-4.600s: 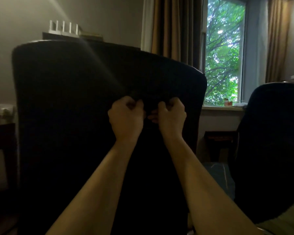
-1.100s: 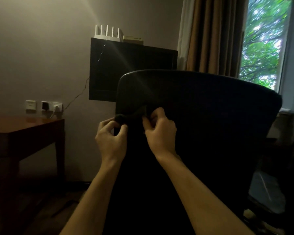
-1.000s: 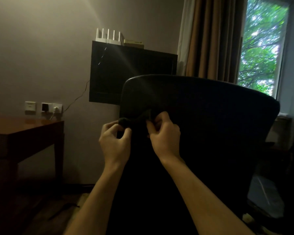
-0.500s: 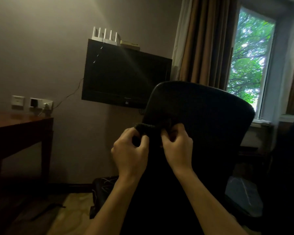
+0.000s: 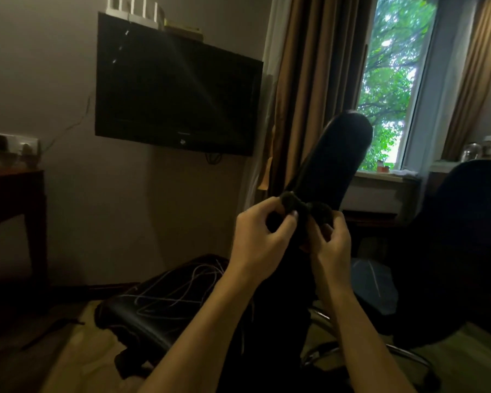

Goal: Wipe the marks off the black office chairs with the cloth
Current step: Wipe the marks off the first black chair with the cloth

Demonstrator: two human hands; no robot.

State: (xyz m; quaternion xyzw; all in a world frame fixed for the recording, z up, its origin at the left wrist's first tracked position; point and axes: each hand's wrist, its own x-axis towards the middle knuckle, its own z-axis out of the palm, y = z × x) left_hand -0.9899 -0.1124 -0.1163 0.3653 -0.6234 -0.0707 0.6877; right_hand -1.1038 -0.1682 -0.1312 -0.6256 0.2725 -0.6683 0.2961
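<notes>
A black office chair (image 5: pixel 335 163) stands in front of me, its backrest turned almost edge-on. Against the backrest's near edge I hold a dark cloth (image 5: pixel 309 209) bunched up between both hands. My left hand (image 5: pixel 260 236) pinches the cloth's left end with thumb and curled fingers. My right hand (image 5: pixel 328 239) grips its right part, fingers curled round it. A second black office chair (image 5: pixel 465 236) stands at the right, seen from behind. No marks can be made out in the dim light.
A black wall TV (image 5: pixel 176 95) hangs at upper left with a white router (image 5: pixel 133 8) on top. A dark wooden table (image 5: pixel 12 191) is at the left. A black bag with pale cables (image 5: pixel 159 302) lies on the floor. The window (image 5: pixel 391 80) and curtains fill the upper right.
The chair has swivelled from broad-side to nearly edge-on. Both hands stayed on the cloth at the backrest's edge. The view shifted, revealing the bag with cables and the second chair.
</notes>
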